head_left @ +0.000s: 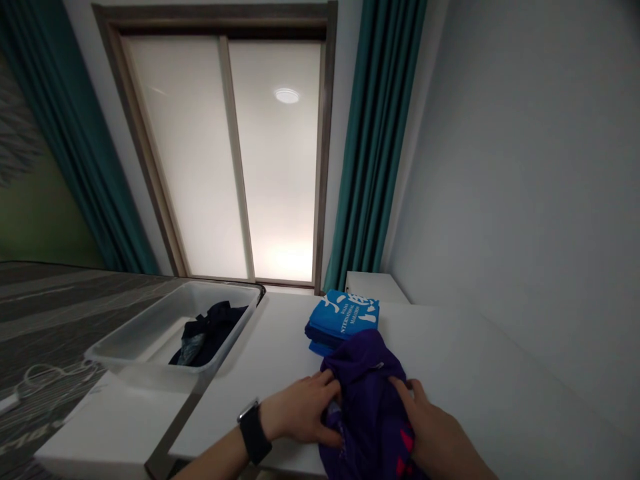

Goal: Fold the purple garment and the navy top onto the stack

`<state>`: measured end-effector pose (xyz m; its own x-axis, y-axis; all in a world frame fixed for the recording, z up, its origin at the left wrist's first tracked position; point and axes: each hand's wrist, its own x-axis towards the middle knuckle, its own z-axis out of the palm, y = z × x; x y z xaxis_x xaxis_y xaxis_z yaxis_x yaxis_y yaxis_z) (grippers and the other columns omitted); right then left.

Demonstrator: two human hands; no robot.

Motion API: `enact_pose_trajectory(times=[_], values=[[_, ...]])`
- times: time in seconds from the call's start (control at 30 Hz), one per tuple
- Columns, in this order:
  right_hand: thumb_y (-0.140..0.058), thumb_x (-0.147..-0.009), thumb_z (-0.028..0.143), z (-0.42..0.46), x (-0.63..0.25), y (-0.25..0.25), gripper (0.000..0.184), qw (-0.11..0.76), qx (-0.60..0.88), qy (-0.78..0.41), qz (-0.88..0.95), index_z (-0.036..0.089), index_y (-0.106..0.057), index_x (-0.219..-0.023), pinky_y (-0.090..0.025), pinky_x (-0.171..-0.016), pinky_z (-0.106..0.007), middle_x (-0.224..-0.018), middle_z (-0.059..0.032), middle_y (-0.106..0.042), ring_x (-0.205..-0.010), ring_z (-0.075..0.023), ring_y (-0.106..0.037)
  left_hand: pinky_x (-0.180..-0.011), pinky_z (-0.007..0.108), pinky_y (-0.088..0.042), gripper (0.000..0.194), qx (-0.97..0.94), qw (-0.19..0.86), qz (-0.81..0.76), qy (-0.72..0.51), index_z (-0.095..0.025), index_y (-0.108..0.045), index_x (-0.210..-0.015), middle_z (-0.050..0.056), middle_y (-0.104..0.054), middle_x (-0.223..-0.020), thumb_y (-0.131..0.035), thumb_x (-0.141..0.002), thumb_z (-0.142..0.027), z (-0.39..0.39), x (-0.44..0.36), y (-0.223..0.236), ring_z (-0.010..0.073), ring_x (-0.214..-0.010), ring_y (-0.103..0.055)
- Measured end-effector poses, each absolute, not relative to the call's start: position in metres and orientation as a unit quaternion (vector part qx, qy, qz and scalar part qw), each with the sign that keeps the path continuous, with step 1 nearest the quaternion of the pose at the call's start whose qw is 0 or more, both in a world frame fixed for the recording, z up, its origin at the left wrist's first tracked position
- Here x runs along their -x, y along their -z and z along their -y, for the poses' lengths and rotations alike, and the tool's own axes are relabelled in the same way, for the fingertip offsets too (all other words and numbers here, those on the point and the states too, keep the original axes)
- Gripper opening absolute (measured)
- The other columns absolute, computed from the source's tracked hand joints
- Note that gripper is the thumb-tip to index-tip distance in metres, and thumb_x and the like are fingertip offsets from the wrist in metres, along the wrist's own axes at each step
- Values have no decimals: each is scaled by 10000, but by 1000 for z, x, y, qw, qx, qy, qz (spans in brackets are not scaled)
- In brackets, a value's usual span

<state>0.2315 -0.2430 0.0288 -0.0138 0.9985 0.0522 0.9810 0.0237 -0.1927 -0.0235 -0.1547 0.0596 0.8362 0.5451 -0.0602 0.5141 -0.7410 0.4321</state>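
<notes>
In the head view, the left hand (306, 408), with a black watch (254, 430) on its wrist, is at the left side of a purple garment (367, 400), its fingers curved and partly spread, the fingertips and thumb pressed to the cloth. The right hand (427, 423) is on the other side of the same garment, its thumb and index finger loosely apart and touching the fabric; the rest of its fingers are too hidden to tell how far they bend. The purple garment lies bunched between the two hands on a white table (280, 360), with pink marks low down beside the right hand and a small pale mark near its top. Just beyond the garment, ahead of both hands, is a folded blue cloth (345, 317) with white lettering, and the garment's far edge overlaps its near side. To the left of the left hand and farther forward, a clear plastic bin (145, 333) holds a crumpled dark garment (213, 333), gathered toward the bin's right side. Farther left of the bin, a white cable (45, 377) lies on a grey patterned surface (50, 313). Well ahead of the hands are a frosted sliding door (225, 160) and teal curtains (383, 133) on either side of it; a plain wall (525, 167) rises to the right of the right hand.
</notes>
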Motion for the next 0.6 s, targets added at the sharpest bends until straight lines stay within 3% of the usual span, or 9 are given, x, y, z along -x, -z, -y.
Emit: enact_pose_trajectory(times=[0.13,0.2,0.27,0.37,0.43,0.53,0.6], values=[[-539,-714,81,245,-214,-17,650,109,658,-103,738,193,-526,-1354,-531,-758,-349,-1270,-202,-605,-923,-299,-701,-1067,512,-355,1196,-927,224,-294,-64,-209,-127,-1523,212,-239,-1539,-803,-586,-514,158,10,-36,408,-1361,-346],[-605,-689,115,246,-197,-26,595,173,571,-172,784,221,-590,-1274,-515,-871,-349,-1266,-162,-624,-1048,-294,-658,-1104,564,-267,1287,-934,219,-279,-53,-208,-62,-1534,218,-169,-1570,-828,-539,-488,164,2,-23,430,-1402,-249],[-649,-717,211,248,-183,-43,510,225,470,-259,813,238,-614,-1225,-470,-971,-364,-1247,-127,-638,-1127,-283,-609,-1087,565,-282,1165,-933,237,-263,-65,-217,-216,-1496,193,-330,-1510,-825,-532,-455,171,-3,-15,419,-1332,-359],[-673,-741,291,250,-173,-65,376,281,410,-316,809,231,-655,-1112,-455,-989,-362,-1188,-102,-642,-1118,-266,-598,-950,443,-442,555,-898,292,-288,-162,-208,-569,-1142,101,-631,-1130,-739,-657,-415,180,-1,-22,300,-1025,-577],[-661,-752,257,249,-173,-68,407,313,412,-297,802,236,-632,-1157,-454,-990,-344,-1227,-102,-605,-1146,-250,-582,-825,354,-497,259,-854,329,-311,-256,-197,-582,-941,59,-649,-947,-650,-756,-365,182,9,-38,228,-866,-598],[-521,-824,157,243,-173,-55,492,377,459,-212,776,247,-535,-1309,-425,-1038,-354,-1329,-122,-531,-1229,-225,-532,-791,321,-512,226,-801,342,-324,-368,-197,-551,-960,47,-658,-946,-615,-787,-327,174,39,-66,206,-844,-605],[-450,-863,150,237,-169,-39,468,402,482,-166,760,242,-527,-1315,-459,-1009,-350,-1286,-124,-561,-1172,-211,-575,-808,337,-515,268,-771,297,-368,-426,-200,-546,-965,52,-669,-946,-639,-771,-360,162,68,-83,217,-852,-610]])
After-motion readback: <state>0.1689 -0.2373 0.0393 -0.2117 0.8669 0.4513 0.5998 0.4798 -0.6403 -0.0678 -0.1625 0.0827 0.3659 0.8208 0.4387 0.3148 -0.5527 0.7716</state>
